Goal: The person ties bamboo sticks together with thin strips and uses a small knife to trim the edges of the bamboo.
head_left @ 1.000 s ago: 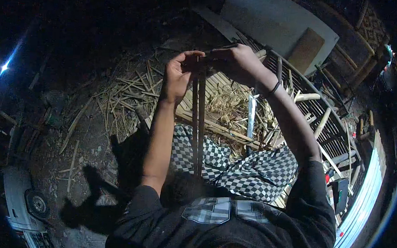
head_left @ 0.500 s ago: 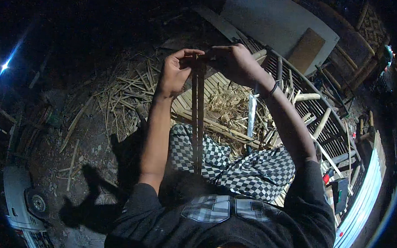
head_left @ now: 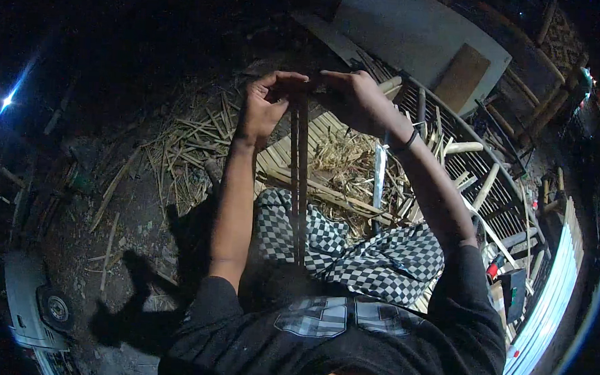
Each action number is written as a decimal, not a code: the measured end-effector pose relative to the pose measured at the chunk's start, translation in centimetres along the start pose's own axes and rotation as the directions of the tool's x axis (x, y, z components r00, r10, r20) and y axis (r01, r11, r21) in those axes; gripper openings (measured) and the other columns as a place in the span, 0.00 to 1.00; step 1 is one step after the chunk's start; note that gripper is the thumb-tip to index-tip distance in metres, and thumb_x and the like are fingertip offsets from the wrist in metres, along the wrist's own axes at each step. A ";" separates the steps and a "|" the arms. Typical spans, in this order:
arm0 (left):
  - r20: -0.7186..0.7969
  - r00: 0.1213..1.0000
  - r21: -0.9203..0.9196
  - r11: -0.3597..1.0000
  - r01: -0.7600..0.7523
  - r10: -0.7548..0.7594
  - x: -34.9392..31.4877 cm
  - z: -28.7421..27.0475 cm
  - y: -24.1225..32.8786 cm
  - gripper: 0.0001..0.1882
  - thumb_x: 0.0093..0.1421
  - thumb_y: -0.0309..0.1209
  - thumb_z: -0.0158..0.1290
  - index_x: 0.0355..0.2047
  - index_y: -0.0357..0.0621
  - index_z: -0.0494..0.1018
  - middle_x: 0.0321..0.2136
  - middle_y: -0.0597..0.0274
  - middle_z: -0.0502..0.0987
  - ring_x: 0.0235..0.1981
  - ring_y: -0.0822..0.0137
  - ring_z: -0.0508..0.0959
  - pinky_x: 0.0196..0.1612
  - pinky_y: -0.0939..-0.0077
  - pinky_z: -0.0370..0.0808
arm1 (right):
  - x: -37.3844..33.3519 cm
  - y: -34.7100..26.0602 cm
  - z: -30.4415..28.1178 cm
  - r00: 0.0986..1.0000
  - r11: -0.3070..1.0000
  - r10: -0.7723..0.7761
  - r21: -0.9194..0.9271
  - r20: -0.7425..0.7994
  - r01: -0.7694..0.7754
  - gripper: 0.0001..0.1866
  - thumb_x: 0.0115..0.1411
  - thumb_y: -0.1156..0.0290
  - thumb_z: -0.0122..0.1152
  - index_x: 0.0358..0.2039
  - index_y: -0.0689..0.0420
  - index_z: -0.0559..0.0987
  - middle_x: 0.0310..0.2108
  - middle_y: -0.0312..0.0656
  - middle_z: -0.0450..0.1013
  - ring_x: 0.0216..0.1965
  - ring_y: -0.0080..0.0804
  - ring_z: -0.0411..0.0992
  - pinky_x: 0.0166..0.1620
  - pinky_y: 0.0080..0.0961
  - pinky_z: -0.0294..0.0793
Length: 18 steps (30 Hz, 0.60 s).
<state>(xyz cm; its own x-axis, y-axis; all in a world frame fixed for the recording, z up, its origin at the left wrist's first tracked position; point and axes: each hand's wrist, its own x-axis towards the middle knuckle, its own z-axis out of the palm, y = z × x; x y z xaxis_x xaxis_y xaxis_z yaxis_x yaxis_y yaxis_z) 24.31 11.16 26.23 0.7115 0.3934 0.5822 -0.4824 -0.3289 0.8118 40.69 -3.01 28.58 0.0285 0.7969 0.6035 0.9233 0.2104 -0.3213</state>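
Observation:
Two long, narrow dark strips [head_left: 303, 181], which look like split bamboo, run side by side from between my hands down toward my chest. My left hand [head_left: 263, 111] is closed at their far end, thumb and fingers bent around it. Close beside it, my right hand [head_left: 367, 104] is curled at the same end, its index finger pointing left. Deep shadow hides most of the right fingertips and the exact grip. Below the strips are my checkered trousers [head_left: 384, 256]. Just beyond my lap stands a shiny, blade-like piece [head_left: 380, 168] with a dark lower end.
Pale shavings [head_left: 346, 156] lie on a slatted bamboo surface [head_left: 274, 157]. Loose split sticks [head_left: 187, 141] cover the ground at left. A slatted bamboo frame [head_left: 480, 173] curves along the right, near corrugated sheeting [head_left: 544, 322]. A large grey board [head_left: 403, 30] leans at the back.
My left fingers have shifted slightly to the right at the strips' far end, and the hand has tilted a little. The right hand is nearly in the same place.

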 end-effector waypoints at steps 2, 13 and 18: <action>0.004 0.999 0.057 0.998 -0.041 0.041 0.1 0.2 0.5 0.17 0.52 0.10 0.48 0.39 0.40 0.77 0.39 0.63 0.79 0.42 0.73 0.78 0.50 0.75 0.73 | 0.0 0.7 0.2 1.000 1.000 -0.022 -0.013 0.002 0.022 0.23 0.51 0.64 0.62 0.50 0.49 0.75 0.34 0.51 0.76 0.36 0.53 0.74 0.39 0.41 0.76; 0.024 0.997 0.092 0.993 -0.075 0.073 1.4 -0.3 1.7 0.12 0.55 0.14 0.54 0.37 0.40 0.78 0.35 0.63 0.80 0.37 0.74 0.79 0.42 0.79 0.78 | 0.6 -0.8 -0.9 0.999 0.999 -0.041 0.000 0.018 0.041 0.25 0.49 0.67 0.62 0.51 0.50 0.75 0.32 0.52 0.75 0.34 0.52 0.74 0.37 0.41 0.76; 0.037 0.989 0.092 0.985 -0.148 0.145 1.9 -0.4 1.7 0.13 0.52 0.12 0.55 0.37 0.39 0.78 0.34 0.64 0.80 0.37 0.74 0.79 0.41 0.78 0.78 | 0.7 0.9 -0.5 0.991 0.993 -0.086 -0.093 -0.098 0.077 0.26 0.50 0.67 0.61 0.51 0.52 0.73 0.31 0.54 0.75 0.34 0.53 0.74 0.35 0.41 0.76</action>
<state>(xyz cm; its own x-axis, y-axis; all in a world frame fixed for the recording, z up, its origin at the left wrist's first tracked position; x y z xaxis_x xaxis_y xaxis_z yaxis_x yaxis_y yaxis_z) 24.63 11.64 28.73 0.6523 0.3097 0.6918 -0.5332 -0.4613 0.7092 41.71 -2.57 29.10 -0.0133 0.7164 0.6976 0.9545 0.2170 -0.2047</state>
